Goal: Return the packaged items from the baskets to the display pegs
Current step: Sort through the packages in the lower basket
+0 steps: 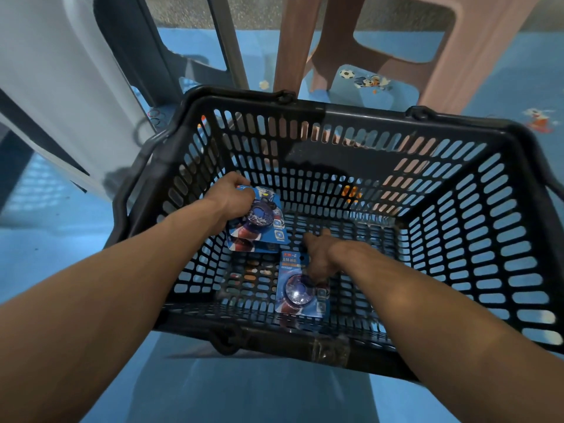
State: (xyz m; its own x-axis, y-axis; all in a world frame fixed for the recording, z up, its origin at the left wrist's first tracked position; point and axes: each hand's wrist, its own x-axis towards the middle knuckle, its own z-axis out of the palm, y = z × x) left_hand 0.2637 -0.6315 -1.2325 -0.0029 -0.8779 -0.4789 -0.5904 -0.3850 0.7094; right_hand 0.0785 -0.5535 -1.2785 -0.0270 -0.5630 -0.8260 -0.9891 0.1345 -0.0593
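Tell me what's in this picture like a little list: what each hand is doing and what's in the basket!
container: black slotted plastic basket, standing on the blue floor
left hand: grips a blue carded package with a round blister, inside the basket's left part
right hand: touches a second blue carded package lying on the basket's bottom; whether it grips is unclear
behind basket: pink plastic stool

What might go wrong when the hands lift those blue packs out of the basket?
The left hand grips what look like two stacked packs; the lower one might slide free. The right hand covers only a corner of the lone pack, so it might slip. A card corner could catch in the basket slots.
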